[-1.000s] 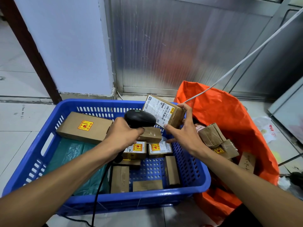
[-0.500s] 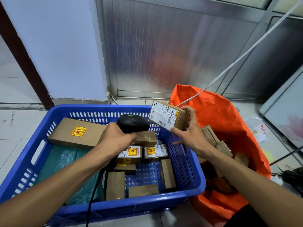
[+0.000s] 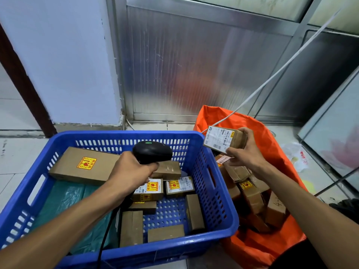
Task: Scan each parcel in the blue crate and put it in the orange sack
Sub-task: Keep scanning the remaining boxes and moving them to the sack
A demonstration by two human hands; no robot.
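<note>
Parcel over the sack mouth, and I can't swear it got scanned

Head cam, the only view I've got: my right hand has its fingers clamped on a small labelled parcel, held above the open orange sack, just past the blue crate wall. My left hand is wrapped round the black barcode scanner over the crate, and the scanner head doesn't look aimed at that label, so dropping it now could mean an unscanned parcel in the sack, I reckon. The grip is only on one end of the box, so it could tip and land outside. Scanner cable trails over the crate's parcels and might drag one.
</note>
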